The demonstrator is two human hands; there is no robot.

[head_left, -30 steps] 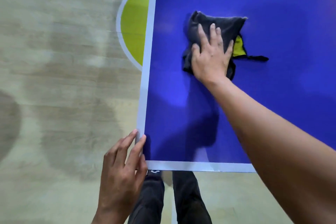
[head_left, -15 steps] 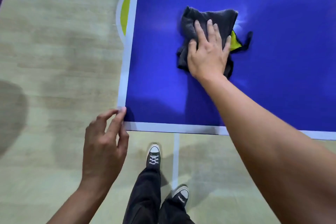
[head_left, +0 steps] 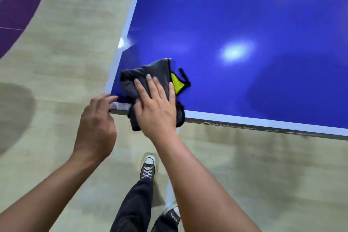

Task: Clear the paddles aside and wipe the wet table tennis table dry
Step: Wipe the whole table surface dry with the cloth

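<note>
The right grip (head_left: 157,111), fingers flat, pressed the soft, limp grey cloth (head_left: 156,68) onto the worktop (head_left: 244,24) at its near-left corner, partly overhanging. The left grip (head_left: 96,124), holding nothing, touched that corner. Flat-palm pressure probably suits the cloth best.

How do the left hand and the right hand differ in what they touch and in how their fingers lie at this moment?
The right hand lies flat on the dark grey cloth, fingers straight; the left hand has bent fingers and touches no cloth. The right hand presses at the near edge of the table; the left hand's fingertips rest on its bare corner. Both are bare and near that corner.
</note>
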